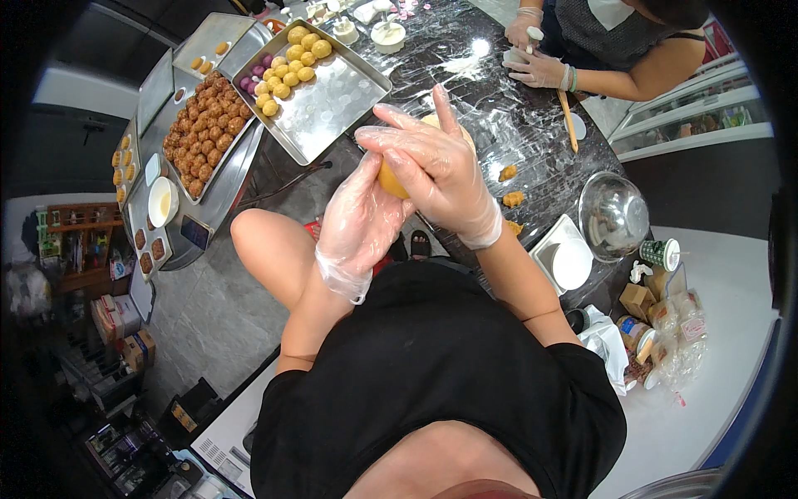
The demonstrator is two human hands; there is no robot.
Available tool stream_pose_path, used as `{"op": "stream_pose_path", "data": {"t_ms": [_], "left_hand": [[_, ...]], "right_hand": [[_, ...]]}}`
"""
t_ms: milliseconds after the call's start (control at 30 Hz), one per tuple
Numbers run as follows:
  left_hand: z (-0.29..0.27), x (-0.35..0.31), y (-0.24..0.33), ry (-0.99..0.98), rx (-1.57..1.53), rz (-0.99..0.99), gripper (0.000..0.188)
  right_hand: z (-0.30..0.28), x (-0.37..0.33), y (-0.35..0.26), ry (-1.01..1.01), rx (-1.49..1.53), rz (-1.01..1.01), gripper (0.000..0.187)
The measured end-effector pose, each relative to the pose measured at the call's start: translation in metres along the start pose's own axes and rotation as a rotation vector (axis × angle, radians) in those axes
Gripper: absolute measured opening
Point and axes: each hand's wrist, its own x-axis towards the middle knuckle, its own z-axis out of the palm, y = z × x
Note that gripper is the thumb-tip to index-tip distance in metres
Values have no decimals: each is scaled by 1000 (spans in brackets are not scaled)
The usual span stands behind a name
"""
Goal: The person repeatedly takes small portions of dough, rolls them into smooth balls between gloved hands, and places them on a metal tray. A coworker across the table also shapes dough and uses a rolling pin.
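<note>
Both my hands are in clear plastic gloves, raised in front of me with a yellow dough ball between them. Cupped below and beside it is my left hand. My right hand covers the ball from the other side, its index finger stretched away, and hides much of it. Beyond that hand a pale yellow round shape shows in part on the dark table. Left of my hands, a metal tray bears several yellow balls and a few purple balls.
A tray of brown balls and a white bowl stand at left. Dough scraps, a white dish and a steel bowl lie at right. Across the table, a co-worker's gloved hands work near a rolling pin.
</note>
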Motion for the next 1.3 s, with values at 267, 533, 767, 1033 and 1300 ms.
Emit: {"op": "stream_pose_path", "data": {"t_ms": [267, 533, 767, 1033, 1300], "left_hand": [[10, 0, -2, 129, 179, -12, 39], [-1, 1, -6, 165, 168, 64, 44], [4, 11, -6, 108, 85, 152, 49], [0, -3, 14, -9, 163, -90, 47], [1, 5, 5, 185, 157, -66, 51]], "right_hand": [[-6, -4, 21, -128, 322, 260, 25], [-2, -1, 5, -65, 263, 300, 29], [29, -6, -33, 252, 50, 215, 61], [9, -2, 2, 113, 57, 61, 30], [15, 1, 12, 160, 508, 470, 38]]}}
